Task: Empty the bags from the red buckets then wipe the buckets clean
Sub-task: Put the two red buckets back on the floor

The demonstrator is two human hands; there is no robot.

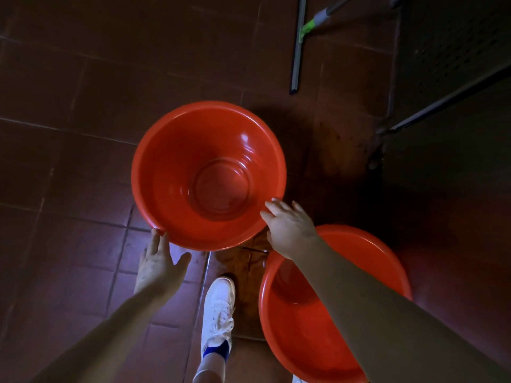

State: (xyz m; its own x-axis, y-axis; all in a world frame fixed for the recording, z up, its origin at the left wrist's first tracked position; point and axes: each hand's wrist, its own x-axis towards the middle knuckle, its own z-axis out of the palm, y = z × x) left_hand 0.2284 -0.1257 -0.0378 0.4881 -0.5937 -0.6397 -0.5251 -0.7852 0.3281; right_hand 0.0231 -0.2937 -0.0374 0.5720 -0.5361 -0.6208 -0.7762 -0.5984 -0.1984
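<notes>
A red bucket [166,150], round and with nothing inside, sits in the middle of the view over the tiled floor. My left hand [160,261] is at its near left rim, fingers straight, fingertips touching the rim's underside. My right hand [287,225] rests at its near right rim with fingers spread. A second red bucket [381,252] stands on the floor at the lower right, partly hidden under my right forearm. No bags show in either bucket.
A squeegee [297,51] with a green and grey handle lies on the dark red tiles at the top right. A dark metal rack or cabinet [456,78] fills the right side. My white shoe [218,308] stands between the buckets.
</notes>
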